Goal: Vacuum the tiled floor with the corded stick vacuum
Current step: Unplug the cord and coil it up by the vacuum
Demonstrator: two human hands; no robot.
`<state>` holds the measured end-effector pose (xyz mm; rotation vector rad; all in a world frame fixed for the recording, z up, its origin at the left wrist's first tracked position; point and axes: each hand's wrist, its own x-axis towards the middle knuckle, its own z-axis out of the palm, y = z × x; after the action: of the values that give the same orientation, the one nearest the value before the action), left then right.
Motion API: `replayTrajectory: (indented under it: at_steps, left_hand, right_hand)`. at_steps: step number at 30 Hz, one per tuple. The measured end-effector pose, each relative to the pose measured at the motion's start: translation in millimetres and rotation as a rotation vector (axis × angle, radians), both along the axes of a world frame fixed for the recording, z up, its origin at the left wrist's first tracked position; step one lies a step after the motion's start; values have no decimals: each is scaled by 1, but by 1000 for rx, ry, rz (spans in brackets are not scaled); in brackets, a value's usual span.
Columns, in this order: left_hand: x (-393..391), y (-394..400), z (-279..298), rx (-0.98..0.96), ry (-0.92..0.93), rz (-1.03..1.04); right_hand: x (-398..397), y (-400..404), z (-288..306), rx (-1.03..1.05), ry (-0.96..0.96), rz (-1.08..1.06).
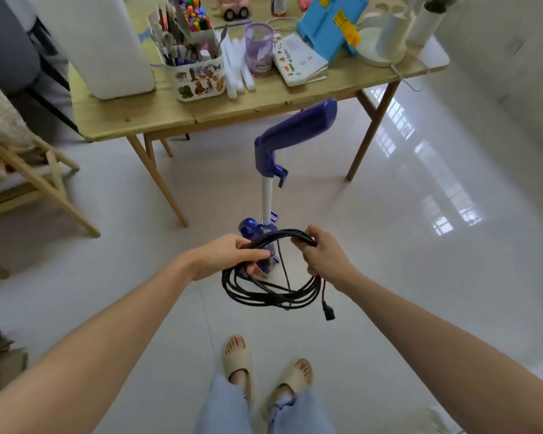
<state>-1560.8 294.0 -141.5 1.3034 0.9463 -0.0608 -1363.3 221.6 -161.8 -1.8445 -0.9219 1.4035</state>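
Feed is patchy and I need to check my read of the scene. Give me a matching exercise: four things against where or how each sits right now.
Things:
1. cord
2. plug
3. vacuum
4. purple cup

States:
A. stands upright on the floor by the table
B. coiled, held in both hands
C. on the table among stationery
D. dangles below the right hand

Pairs: 1-B, 2-D, 3-A, 4-C. The left hand grips the coil's other side.
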Motion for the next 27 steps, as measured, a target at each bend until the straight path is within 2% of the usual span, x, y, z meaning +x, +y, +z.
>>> replayTrajectory:
  at_steps: [5,7,11,17,20,24,27]
  left_hand:
    - [-13,30,-7,108,89,42]
    - [-15,39,-1,114,106,45]
    - [-18,46,0,91,181,39]
    - [-17,57,1,289,351,-14]
    - [-15,62,4,305,371,4]
    - [-14,67,7,320,373,12]
    - [-14,68,7,326,373,-4]
  right_hand:
    - [-7,25,4,-16,30,128]
    - [-5,40,7,-19,56,57]
    - [-10,78,13,67,-17,-189]
    - [-20,105,23,82,231,-329]
    - [-19,100,24,70,369,-377]
    - [-23,95,32,51,402,-377]
    - [-28,99,41,-9,513,-415]
